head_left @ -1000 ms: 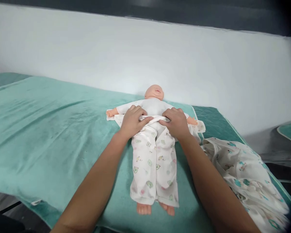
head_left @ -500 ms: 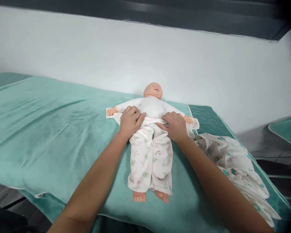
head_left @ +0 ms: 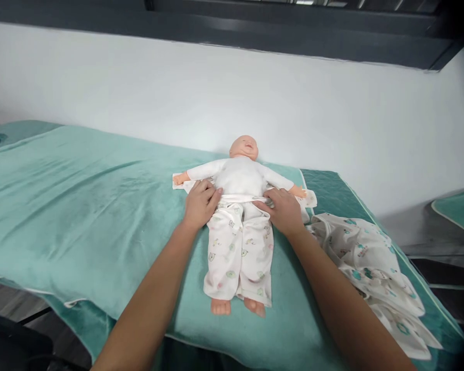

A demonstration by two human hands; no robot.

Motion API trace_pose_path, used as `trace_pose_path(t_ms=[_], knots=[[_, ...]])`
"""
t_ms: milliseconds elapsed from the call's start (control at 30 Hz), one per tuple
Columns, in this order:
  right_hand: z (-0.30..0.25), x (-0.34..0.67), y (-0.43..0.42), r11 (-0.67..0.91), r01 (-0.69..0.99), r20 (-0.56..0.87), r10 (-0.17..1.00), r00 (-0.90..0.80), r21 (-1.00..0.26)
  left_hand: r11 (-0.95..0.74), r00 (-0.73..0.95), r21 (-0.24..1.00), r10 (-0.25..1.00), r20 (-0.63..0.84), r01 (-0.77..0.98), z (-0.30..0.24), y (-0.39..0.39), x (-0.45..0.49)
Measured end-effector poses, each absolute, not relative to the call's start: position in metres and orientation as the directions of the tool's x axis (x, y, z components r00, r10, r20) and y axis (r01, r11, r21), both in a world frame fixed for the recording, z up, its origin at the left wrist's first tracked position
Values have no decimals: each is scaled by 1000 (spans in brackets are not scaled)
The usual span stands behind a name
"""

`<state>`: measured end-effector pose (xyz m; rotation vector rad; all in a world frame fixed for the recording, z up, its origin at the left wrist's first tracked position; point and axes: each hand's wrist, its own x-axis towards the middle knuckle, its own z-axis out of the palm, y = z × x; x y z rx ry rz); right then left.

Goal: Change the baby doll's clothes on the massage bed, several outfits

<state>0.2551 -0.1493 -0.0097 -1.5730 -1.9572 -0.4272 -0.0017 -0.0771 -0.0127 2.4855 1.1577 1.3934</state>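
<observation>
A baby doll (head_left: 240,175) lies on its back with its arms spread and its head toward the wall. Its torso and arms are white, and its bare feet show below white printed pants (head_left: 237,252). My left hand (head_left: 201,204) has its fingers closed at the waistband on the doll's left-hand side in view. At the opposite side of the waistband, my right hand (head_left: 281,208) pinches the cloth between thumb and fingers. Part of a white printed garment (head_left: 311,199) lies beneath the doll's arms and back, mostly hidden.
The doll rests on a green velvety sheet (head_left: 100,221) over a bed against a white wall (head_left: 139,93). A crumpled white printed cloth (head_left: 371,263) lies at the right. A dark frame (head_left: 255,36) runs overhead. At the lower left stands a black object (head_left: 11,340).
Both hands have moved slightly apart along the waistband, which now lies straighter across the doll's belly. The camera view has tilted up a little.
</observation>
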Motion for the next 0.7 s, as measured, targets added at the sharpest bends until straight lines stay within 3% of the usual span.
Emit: trace_pose_path(t_ms=[233,400,533,700], knots=[[-14,266,-164,210,958,582,811,-58,-197,-686,293,375,650,701,623,-13,-80,-8],[-13,269,-166,167,920,429,903,1,-355,-646,309,381,697,647,661,-15,-85,-15],[-16,280,-171,145,848,329,944,36,-510,-638,344,467,747,569,612,-14,-93,-22],[-18,285,-181,192,719,218,974,-58,-668,-630,415,594,777,474,501,-17,-98,-32]])
